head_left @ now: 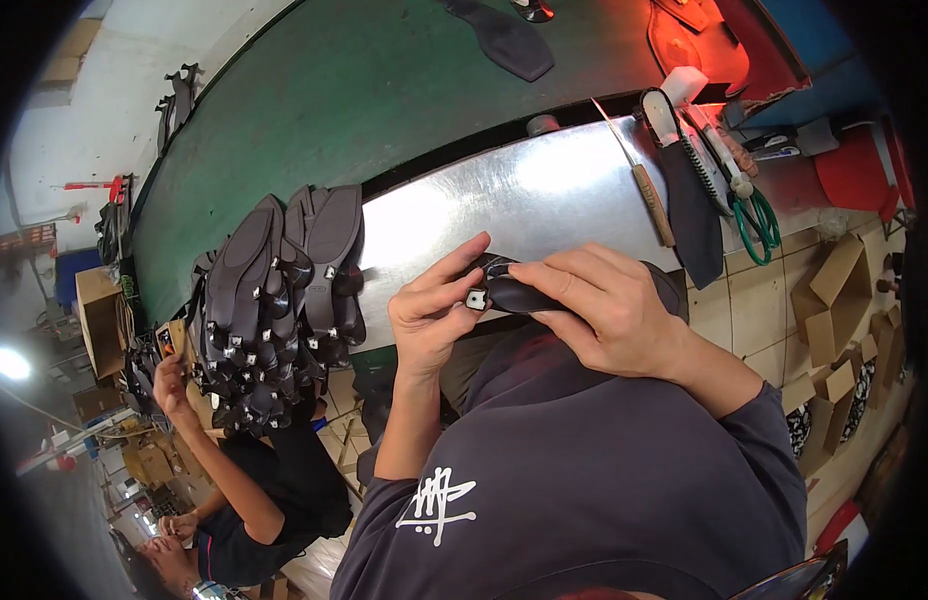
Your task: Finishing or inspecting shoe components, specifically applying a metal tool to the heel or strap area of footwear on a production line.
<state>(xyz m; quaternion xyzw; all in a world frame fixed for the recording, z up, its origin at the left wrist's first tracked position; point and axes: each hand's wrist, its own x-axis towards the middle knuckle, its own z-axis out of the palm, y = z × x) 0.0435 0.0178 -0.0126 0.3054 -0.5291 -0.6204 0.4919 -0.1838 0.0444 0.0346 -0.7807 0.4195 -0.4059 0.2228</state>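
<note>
Close to my body, above the near edge of the metal plate, I hold a dark shoe sole (pixel 524 296) with both hands. My left hand (pixel 424 312) pinches its left end, with the fingers closed round a small pale squarish piece (pixel 476 298) that has a dark spot in its middle. My right hand (pixel 606 310) wraps over the sole, its thumb beneath and its fingertips pressing near the left hand's fingers. Part of the sole shows beyond the right hand; the palm covers its middle.
Many dark heeled soles (pixel 246 270) are piled left on the green table (pixel 284 110). Along the metal plate (pixel 434 205) lie a wooden-handled awl (pixel 652 205), a black strip (pixel 692 210) and green-handled scissors (pixel 756 225). Another person (pixel 249 510) works lower left; cardboard boxes (pixel 834 290) stand right.
</note>
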